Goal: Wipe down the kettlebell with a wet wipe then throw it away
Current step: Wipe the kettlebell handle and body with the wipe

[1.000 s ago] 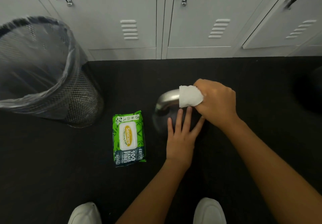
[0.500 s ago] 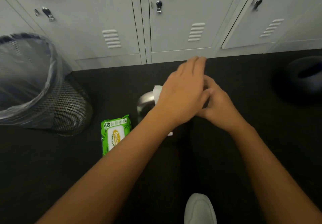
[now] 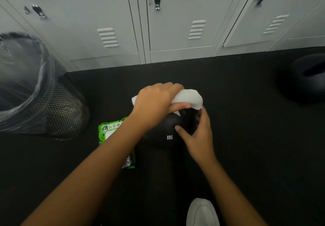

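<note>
A black kettlebell [image 3: 163, 129] marked 8KG stands on the dark floor in front of me. My left hand [image 3: 154, 101] lies over its top and is closed on a white wet wipe [image 3: 190, 97], which drapes over the handle; the handle itself is hidden under hand and wipe. Lower and to the right, my right hand [image 3: 198, 134] cups the side of the kettlebell's body, thumb and fingers pressed against it.
A black mesh trash bin [image 3: 58, 106] with a clear liner stands at the left. The green wet-wipe pack [image 3: 109, 129] lies partly under my left forearm. Grey lockers [image 3: 175, 32] line the back, a dark round object [image 3: 307, 78] sits at the right, and my white shoe [image 3: 202, 211] is below.
The wipe passed from my right hand to my left. My left hand rose from the kettlebell's body to the handle, and my right hand dropped to the body's side.
</note>
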